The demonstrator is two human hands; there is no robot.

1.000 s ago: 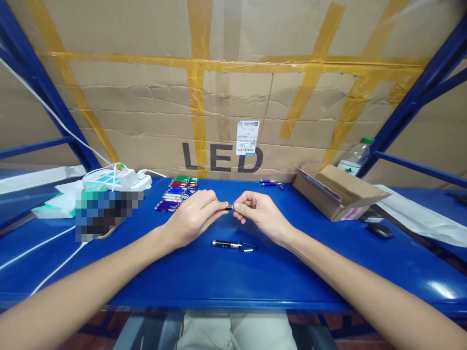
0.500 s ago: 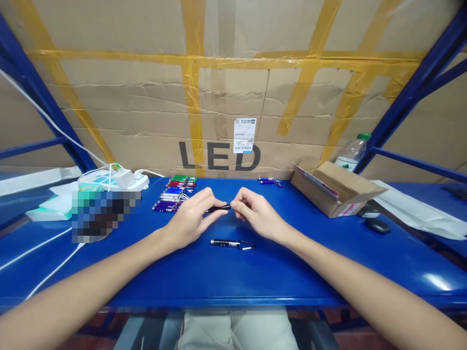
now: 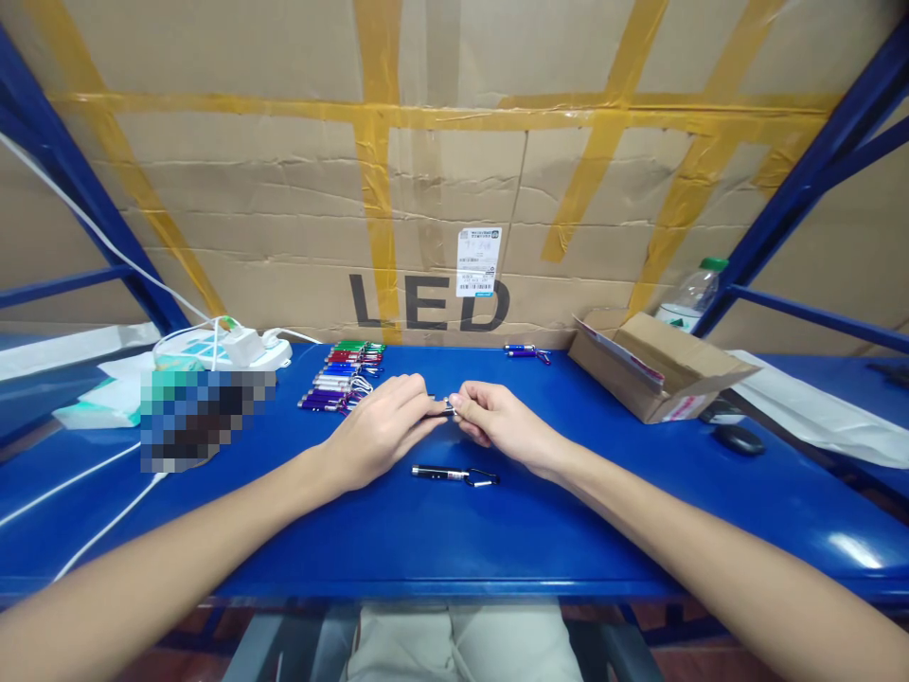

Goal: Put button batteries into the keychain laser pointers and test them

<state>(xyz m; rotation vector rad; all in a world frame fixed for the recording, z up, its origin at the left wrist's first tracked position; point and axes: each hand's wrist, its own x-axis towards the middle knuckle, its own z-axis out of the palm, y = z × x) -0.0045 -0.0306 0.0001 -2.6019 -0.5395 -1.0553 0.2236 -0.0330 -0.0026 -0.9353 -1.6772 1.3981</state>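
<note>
My left hand is closed around a small black penlight, most of it hidden by the fingers. At its right end my right hand pinches what looks like the metal end or clip; the fingertips cover the detail. The two hands almost touch, just above the blue table. Below them, nearer to me, lies another black penlight with a silver tip and a black carabiner clip at its right end.
Left of centre lie several coloured penlights in rows. Blue penlights lie at the back. An open cardboard box, a plastic bottle and a black mouse are right; a power strip is left.
My left fingers have curled further round the penlight, and both hands have come closer together. The right hand now grips at its metal end. The penlight on the table stays put.
</note>
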